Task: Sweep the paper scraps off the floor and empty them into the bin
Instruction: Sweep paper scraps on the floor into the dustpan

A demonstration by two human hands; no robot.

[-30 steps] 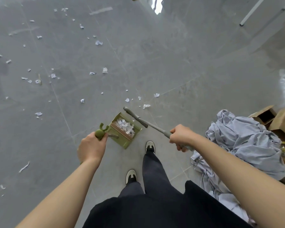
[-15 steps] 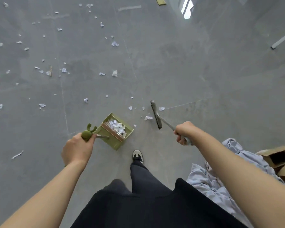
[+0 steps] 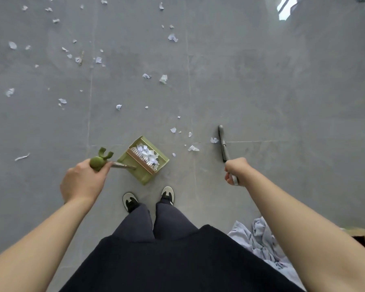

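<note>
Head view: a person stands on a grey floor (image 3: 261, 81) and looks down at both hands.
Left grip: the left hand (image 3: 82, 182) is curled round the green handle of the dustpan (image 3: 143, 159).
Right grip: the right hand (image 3: 236, 170) is wrapped round the stick of the broom (image 3: 222, 142).
Done: a small heap of white scraps (image 3: 147, 154) already lies in the dustpan, just past the left grip.
Near bits: a few paper scraps (image 3: 193, 148) lie between the two grips, and one sits right beside the broom head.
Far bits: many more paper bits (image 3: 98, 60) are spread well beyond both grips, mostly on the left grip's side.
Bin: no bin can be seen.
How far: I think it is early. Most scraps need sweeping, and nothing has been tipped out yet.
Other things: a pile of cloth (image 3: 259, 237) lies on the floor below the right arm.
</note>
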